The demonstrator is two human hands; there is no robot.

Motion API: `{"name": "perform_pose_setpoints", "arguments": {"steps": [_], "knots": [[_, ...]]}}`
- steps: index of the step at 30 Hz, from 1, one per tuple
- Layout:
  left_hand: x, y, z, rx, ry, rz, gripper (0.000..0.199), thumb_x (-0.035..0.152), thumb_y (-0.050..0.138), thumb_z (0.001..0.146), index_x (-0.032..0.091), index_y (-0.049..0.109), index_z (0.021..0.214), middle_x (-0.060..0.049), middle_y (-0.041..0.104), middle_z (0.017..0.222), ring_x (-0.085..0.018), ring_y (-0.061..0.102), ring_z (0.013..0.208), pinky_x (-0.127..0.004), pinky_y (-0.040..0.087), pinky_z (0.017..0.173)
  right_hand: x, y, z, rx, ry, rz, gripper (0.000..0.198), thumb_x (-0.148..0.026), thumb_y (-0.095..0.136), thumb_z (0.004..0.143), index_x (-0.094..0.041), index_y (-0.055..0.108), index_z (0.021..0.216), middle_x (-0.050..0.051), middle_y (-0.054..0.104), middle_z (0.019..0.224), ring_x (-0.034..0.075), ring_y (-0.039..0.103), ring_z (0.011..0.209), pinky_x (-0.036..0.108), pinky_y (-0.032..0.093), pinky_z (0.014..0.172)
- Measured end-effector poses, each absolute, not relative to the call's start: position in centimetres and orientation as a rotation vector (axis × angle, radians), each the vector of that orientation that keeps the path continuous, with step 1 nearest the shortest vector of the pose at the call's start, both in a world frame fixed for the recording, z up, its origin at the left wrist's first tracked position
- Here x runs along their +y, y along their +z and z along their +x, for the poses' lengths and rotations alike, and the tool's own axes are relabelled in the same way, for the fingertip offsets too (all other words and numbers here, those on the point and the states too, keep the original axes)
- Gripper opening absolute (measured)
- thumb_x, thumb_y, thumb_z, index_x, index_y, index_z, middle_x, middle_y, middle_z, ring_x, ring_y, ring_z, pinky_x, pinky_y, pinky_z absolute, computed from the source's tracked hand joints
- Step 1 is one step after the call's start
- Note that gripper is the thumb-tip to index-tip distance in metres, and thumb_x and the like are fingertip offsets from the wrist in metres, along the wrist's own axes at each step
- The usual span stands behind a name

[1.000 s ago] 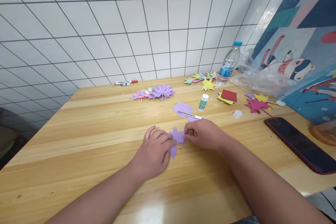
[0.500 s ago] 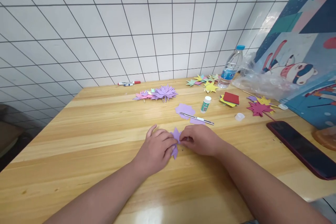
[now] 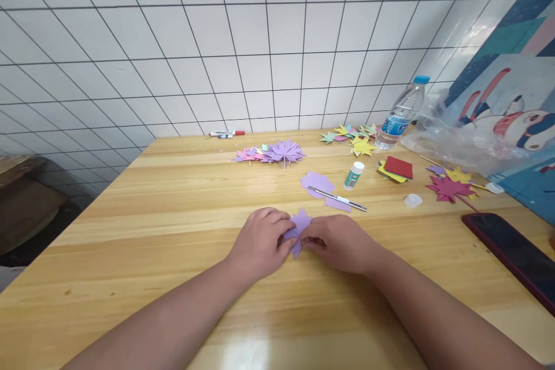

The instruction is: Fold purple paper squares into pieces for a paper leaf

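A small purple paper leaf (image 3: 302, 219) with pointed lobes lies on the wooden table between my hands. My left hand (image 3: 262, 241) is closed on its left side, the thumb at the lower edge and the fingers over the upper left. Pinched fingertips of my right hand (image 3: 340, 243) hold its right edge; whether they also hold some smaller piece is hidden. Just beyond the leaf are purple paper scraps (image 3: 318, 180), with a slim silver craft knife (image 3: 338, 198) lying across them. A glue stick (image 3: 354, 176) stands uncapped-looking behind the knife.
Finished-looking purple and pink paper leaves (image 3: 281, 152) lie near the wall. At right are a water bottle (image 3: 401, 115), red and yellow paper squares (image 3: 398, 167), a clear cap (image 3: 413, 200), a crimson paper leaf (image 3: 451, 188) and a phone (image 3: 511, 260). Two markers (image 3: 226, 134) lie at the back.
The view has swung left, so the table things appear farther right. My left fingers have drawn back a little, showing more of the leaf, which seems slightly turned.
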State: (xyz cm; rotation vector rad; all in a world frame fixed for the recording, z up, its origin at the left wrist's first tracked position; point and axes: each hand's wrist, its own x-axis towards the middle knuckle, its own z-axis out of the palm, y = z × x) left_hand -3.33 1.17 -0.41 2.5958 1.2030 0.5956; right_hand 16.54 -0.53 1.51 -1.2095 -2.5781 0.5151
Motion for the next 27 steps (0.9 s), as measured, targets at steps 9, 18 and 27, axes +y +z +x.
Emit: {"name": "perform_pose_setpoints", "arguments": {"steps": [9, 18, 27], "knots": [[1.20, -0.45, -3.22, 1.211, 0.609, 2.566, 0.027, 0.026, 0.059, 0.076, 0.026, 0.060, 0.103, 0.000, 0.063, 0.103, -0.021, 0.053, 0.098, -0.039, 0.039, 0.090, 0.08, 0.96, 16.70, -2.582, 0.458, -1.270, 0.028, -0.019, 0.048, 0.084, -0.035, 0.067, 0.097, -0.002, 0.066, 0.089, 0.012, 0.058, 0.075, 0.022, 0.034, 0.063], [1.21, -0.75, -3.31, 1.212, 0.624, 2.564, 0.030, 0.025, 0.058, 0.075, 0.025, 0.058, 0.105, -0.002, 0.063, 0.104, -0.021, 0.053, 0.099, -0.040, 0.039, 0.090, -0.11, 1.16, 16.36, -2.636, 0.386, -1.380, 0.031, -0.019, 0.044, 0.086, -0.033, 0.065, 0.104, 0.000, 0.066, 0.091, 0.014, 0.059, 0.078, 0.023, 0.035, 0.063], [1.40, -0.56, -3.22, 1.159, 0.653, 2.534, 0.031, 0.022, 0.057, 0.074, 0.025, 0.059, 0.105, -0.003, 0.063, 0.101, -0.022, 0.054, 0.097, -0.040, 0.040, 0.088, 0.16, 1.26, 17.04, -2.479, 0.439, -1.341, 0.031, -0.024, 0.045, 0.087, -0.033, 0.062, 0.112, 0.002, 0.066, 0.082, 0.013, 0.057, 0.074, 0.022, 0.037, 0.064]]}}
